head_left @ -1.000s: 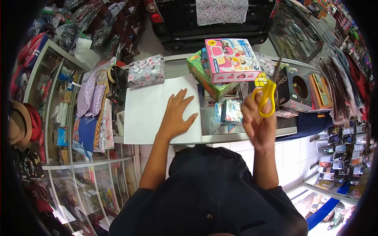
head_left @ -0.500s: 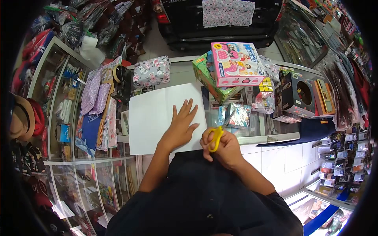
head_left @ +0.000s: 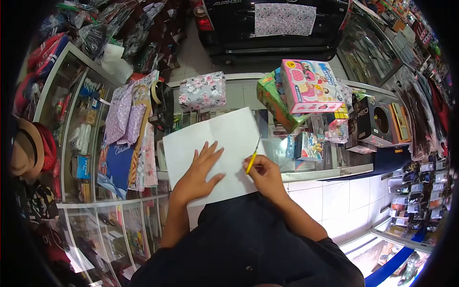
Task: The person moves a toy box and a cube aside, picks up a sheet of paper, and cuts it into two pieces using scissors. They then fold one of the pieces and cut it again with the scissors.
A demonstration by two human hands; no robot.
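Observation:
A large sheet of white paper (head_left: 229,126) lies turned at an angle on the glass counter in front of me. My left hand (head_left: 197,176) rests flat on its left part, fingers spread. In my right hand (head_left: 261,173), at the sheet's right edge, is a pair of scissors (head_left: 251,161) with yellow handles. My fingers are wrapped round the handles, and the thin dark blades point away from me along the paper's right edge.
A flower-wrapped parcel (head_left: 202,91) stands beyond the paper. To the right are a pink toy box (head_left: 313,88) on a green box (head_left: 277,103), a small blue box (head_left: 309,146) and a black box (head_left: 369,119). Folded bags (head_left: 124,112) lie at the left.
The paper has turned and shifted right, its near edge now tilted. My left hand moved left and nearer to me. The scissors swung from pointing right to pointing forward at the sheet's edge.

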